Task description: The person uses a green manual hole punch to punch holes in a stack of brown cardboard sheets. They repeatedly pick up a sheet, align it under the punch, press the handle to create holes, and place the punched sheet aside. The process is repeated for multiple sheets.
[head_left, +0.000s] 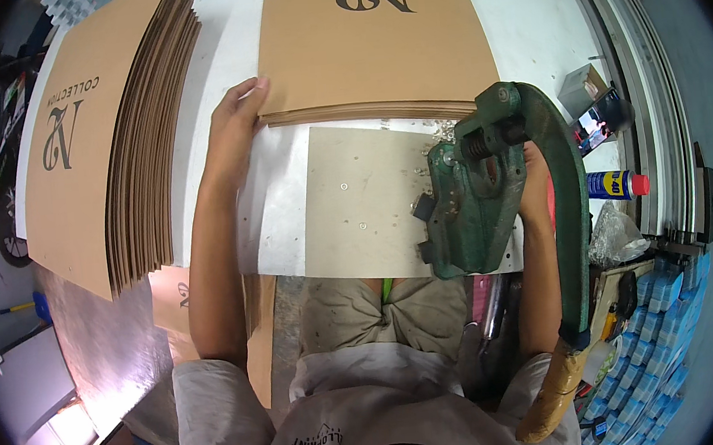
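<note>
A stack of flat brown kraft-paper sheets (375,58) with dark print lies at the far middle of the white table. My left hand (238,109) is closed at its near left corner, fingertips against the edge. My right hand (532,173) is on the right, behind a green hand-lever press (480,211); its fingers are mostly hidden, so its hold cannot be made out. The press has a long curved lever (573,202) with a tape-wrapped handle (553,392). Beside it lies a pale square board (354,201) bearing two small metal eyelets (344,187).
A tall stack of similar brown sheets (80,155) stands at the left. More small metal bits (446,128) are scattered by the press. At right are a small grey box (581,87), a phone (595,128), a blue-and-yellow spray can (610,185) and a clear plastic bag (615,234).
</note>
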The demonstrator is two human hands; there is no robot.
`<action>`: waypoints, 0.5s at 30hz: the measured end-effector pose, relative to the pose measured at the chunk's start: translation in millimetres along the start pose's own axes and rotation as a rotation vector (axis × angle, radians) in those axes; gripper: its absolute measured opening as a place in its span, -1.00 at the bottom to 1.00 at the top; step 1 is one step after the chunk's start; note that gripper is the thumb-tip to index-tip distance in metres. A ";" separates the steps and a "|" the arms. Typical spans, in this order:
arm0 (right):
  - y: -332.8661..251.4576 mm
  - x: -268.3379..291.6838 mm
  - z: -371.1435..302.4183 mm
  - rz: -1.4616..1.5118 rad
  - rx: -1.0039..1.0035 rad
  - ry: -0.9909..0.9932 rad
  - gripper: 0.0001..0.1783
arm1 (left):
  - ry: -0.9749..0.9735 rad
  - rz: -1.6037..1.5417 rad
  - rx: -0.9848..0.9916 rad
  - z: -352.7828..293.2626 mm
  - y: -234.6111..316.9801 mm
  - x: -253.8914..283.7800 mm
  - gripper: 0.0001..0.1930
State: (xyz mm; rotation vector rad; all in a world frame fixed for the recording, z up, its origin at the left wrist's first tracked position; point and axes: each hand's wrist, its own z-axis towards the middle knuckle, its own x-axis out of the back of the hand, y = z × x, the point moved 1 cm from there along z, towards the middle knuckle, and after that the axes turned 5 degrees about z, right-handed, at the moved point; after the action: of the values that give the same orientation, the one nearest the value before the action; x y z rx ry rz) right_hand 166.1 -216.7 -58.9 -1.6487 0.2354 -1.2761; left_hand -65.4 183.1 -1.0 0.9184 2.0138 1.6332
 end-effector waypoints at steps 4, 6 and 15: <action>-68.9 8.8 42.0 0.332 0.122 -0.051 -0.42 | -0.008 0.514 -0.334 -16.7 3.5 -8.1 0.08; -79.7 -5.5 58.1 0.458 0.083 -0.113 -0.42 | 0.001 0.648 -0.371 -21.1 1.3 -6.1 0.11; -77.5 -4.2 48.4 0.599 -0.082 -0.118 -0.41 | 0.152 0.579 -0.377 -22.6 -4.1 -17.8 0.02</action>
State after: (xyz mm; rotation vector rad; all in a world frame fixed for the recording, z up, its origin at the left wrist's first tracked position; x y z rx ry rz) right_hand 173.3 -148.5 1.6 -1.5506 0.6604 -0.7208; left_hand -68.7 154.2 -1.3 1.3361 1.5090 2.3464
